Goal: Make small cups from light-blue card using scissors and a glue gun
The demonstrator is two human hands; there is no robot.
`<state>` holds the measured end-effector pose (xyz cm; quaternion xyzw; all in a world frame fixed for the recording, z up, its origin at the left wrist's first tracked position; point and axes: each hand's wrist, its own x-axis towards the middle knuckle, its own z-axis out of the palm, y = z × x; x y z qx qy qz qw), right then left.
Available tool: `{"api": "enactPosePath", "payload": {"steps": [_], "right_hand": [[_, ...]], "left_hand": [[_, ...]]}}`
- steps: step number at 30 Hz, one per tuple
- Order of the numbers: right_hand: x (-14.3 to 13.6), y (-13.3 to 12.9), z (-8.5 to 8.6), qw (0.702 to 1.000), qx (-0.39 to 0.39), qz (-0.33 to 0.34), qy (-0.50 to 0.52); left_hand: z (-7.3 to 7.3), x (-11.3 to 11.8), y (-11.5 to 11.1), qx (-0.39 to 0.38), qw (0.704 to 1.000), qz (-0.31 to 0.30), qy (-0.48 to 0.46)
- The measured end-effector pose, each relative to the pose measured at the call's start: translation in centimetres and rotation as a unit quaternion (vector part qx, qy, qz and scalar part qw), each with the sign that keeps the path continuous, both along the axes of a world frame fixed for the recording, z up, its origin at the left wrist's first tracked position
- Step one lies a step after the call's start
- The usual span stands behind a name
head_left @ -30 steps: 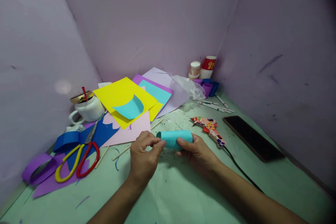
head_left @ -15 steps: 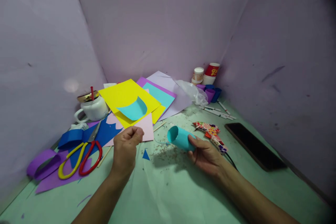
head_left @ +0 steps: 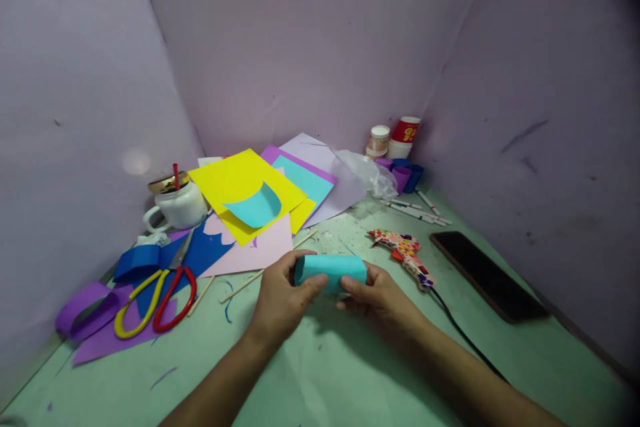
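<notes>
A light-blue paper tube (head_left: 333, 265) lies sideways between my two hands, just above the green table. My left hand (head_left: 283, 293) grips its left end, the thumb along the front and the fingers behind. On the right end, my right hand (head_left: 377, 293) holds it with the thumb on the front; the other fingers are partly hidden. A pink paper sheet (head_left: 263, 253) and a thin wooden stick (head_left: 243, 287) lie near my left hand. To the right of my right hand rests a flower-patterned glue gun (head_left: 405, 257) with a black cord.
Scissors (head_left: 175, 293) with yellow and red handles lie at left beside paper loops (head_left: 90, 313). Yellow sheets (head_left: 235, 180) and a white mug (head_left: 180, 207) are behind. A phone (head_left: 490, 277), markers (head_left: 415, 212), small rolled tubes (head_left: 401, 178) and paper cups (head_left: 403, 140) stand or lie at right.
My left hand has moved right and down and taken hold of the tube's left end. The tube has turned level and come slightly left with my right hand.
</notes>
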<state>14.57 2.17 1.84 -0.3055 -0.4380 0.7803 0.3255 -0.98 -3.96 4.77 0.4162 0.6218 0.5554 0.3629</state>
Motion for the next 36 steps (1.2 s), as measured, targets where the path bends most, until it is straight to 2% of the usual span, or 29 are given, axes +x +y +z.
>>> {"api": "enactPosePath", "payload": {"steps": [3, 5, 6, 10, 16, 21, 30, 33, 36], "right_hand": [[0.2, 0.3, -0.1, 0.977, 0.128, -0.120, -0.119], [0.3, 0.4, 0.3, 0.957, 0.172, -0.193, -0.131], [0.3, 0.4, 0.5, 0.956, 0.177, -0.201, -0.118], [0.0, 0.4, 1.0, 0.982, 0.134, -0.117, -0.067], [-0.1, 0.3, 0.8, 0.984, 0.106, -0.137, -0.025], [-0.2, 0.3, 0.8, 0.988, 0.077, -0.132, 0.009], [-0.2, 0.3, 0.6, 0.978, 0.146, -0.146, -0.041], [-0.1, 0.4, 0.5, 0.973, 0.172, -0.144, -0.060], [0.1, 0.6, 0.6, 0.969, 0.185, -0.133, -0.091]], "left_hand": [[0.0, -0.1, 0.0, 0.007, 1.000, 0.022, -0.011], [0.0, -0.3, 0.0, 0.008, 0.999, 0.024, -0.026], [-0.1, -0.4, 0.0, 0.007, 0.999, 0.021, -0.034], [-0.7, -0.3, 0.2, 0.009, 0.998, 0.011, -0.069], [-1.7, 0.0, 0.5, 0.016, 0.994, 0.022, -0.106], [-1.9, -0.1, 0.6, -0.014, 0.991, 0.009, -0.133], [-2.2, 0.1, 1.1, -0.065, 0.969, 0.000, -0.236], [-2.2, 0.1, 1.1, -0.055, 0.974, 0.005, -0.222], [-2.2, -0.1, 0.9, -0.044, 0.986, 0.019, -0.158]]}}
